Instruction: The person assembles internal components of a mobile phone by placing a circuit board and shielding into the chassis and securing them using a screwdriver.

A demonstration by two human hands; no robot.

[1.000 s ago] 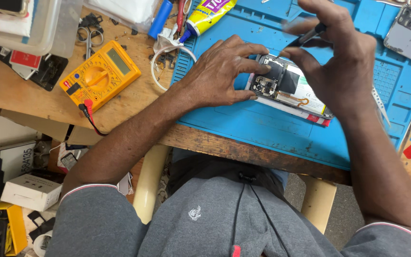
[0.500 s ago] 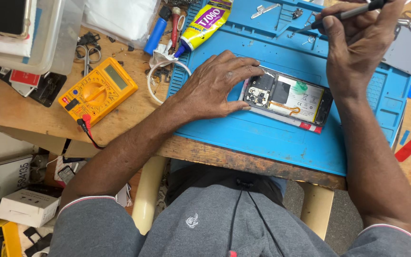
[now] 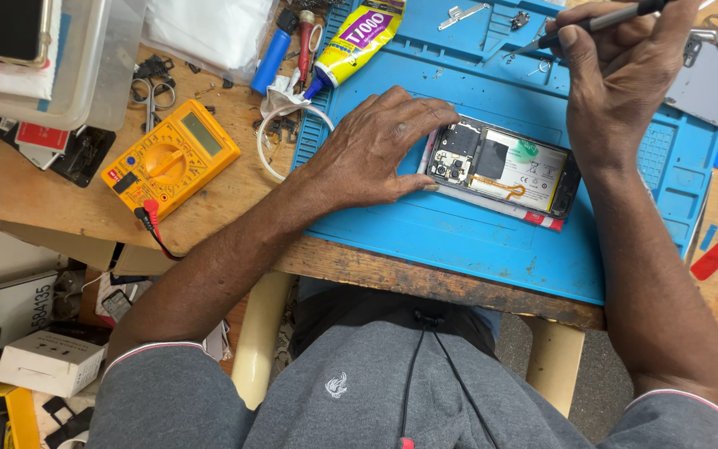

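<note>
Bench of worn wood (image 3: 234, 199) under blue mat (image 3: 458, 241) | left hand (image 3: 375, 150) flat, steadying opened phone (image 3: 500, 166) | right hand (image 3: 616, 75) pinching screwdriver (image 3: 600, 21) | yellow multimeter (image 3: 172, 158) left of mat.

Grey short-sleeved shirt (image 3: 375, 399), small white bird emblem on the chest. Sleeve cuffs trimmed white with a thin red stripe. Black cord (image 3: 413, 374) hanging down the front. Forearms bare.

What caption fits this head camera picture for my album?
Left hand steadies an opened phone on a blue mat; right hand holds a screwdriver.
</note>
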